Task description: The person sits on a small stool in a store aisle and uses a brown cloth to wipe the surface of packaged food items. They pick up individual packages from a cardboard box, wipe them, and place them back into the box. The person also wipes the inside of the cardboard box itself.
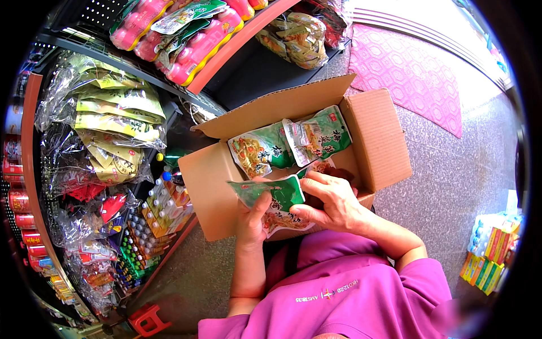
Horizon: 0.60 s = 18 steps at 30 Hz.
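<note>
My left hand (254,218) grips a green and white food packet (288,190), its thumb across the front. The packet is tilted and bent above the near side of an open cardboard box (381,140). My right hand (334,197) has its thumb on the same packet's right edge, with its fingers curled beside that edge; what lies under them is partly hidden. Inside the box, a similar packet (260,152) lies at the left and another packet (319,135) overlaps it at the right. Something dark red (343,173) shows just beyond my right fingers.
Store shelving on the left holds yellow-green food bags (118,114) in clear plastic and several bottles (165,203). Pink bottle packs (207,46) fill a shelf above the box. A pink mat (406,76), a red plastic stool (149,320) and stacked cartons (485,267) are on the floor.
</note>
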Motion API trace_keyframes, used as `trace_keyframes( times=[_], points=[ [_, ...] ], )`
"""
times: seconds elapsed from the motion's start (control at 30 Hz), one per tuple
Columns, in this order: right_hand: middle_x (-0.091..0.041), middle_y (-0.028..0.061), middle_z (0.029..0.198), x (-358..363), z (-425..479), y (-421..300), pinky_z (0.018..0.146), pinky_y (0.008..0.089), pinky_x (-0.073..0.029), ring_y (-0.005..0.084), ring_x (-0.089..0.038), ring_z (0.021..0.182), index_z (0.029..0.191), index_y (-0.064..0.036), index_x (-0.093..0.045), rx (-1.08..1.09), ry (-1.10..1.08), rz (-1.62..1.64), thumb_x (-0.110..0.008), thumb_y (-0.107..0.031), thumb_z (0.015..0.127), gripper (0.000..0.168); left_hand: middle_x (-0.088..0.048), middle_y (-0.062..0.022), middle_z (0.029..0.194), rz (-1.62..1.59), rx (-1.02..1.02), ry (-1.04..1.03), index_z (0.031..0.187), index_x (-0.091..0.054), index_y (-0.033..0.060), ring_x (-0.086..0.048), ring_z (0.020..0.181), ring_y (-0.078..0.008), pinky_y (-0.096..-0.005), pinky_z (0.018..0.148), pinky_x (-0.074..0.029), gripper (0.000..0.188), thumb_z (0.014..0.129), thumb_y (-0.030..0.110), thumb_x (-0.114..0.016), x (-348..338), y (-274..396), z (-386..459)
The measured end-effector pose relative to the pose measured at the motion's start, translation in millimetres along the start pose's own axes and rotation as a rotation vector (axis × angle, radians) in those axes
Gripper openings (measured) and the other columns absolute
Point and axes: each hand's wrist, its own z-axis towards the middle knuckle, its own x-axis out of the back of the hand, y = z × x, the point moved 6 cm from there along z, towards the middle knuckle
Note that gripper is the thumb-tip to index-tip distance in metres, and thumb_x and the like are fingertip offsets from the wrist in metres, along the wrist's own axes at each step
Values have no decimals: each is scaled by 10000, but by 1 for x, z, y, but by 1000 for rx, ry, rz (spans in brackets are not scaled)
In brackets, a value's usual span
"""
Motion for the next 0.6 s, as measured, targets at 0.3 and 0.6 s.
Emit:
trace_keyframes(
  times=[0.3,0.6],
  points=[
    [-583,124,849,-1,-1,1,668,415,-521,322,-646,778,1004,-56,-665,30,23,-52,-727,-395,876,368,-663,-49,1120,-7,-7,124,1212,-573,57,-636,999,-131,-301,878,-514,293,946,121,-676,1,-3,-1],
    [-583,129,843,-2,-1,0,660,413,-520,324,-644,767,1007,-52,-652,47,24,-67,-723,-390,884,367,-671,-59,1107,9,-43,146,1182,-591,59,-648,981,-138,-299,856,-527,256,964,171,-666,-6,5,2]
  ],
)
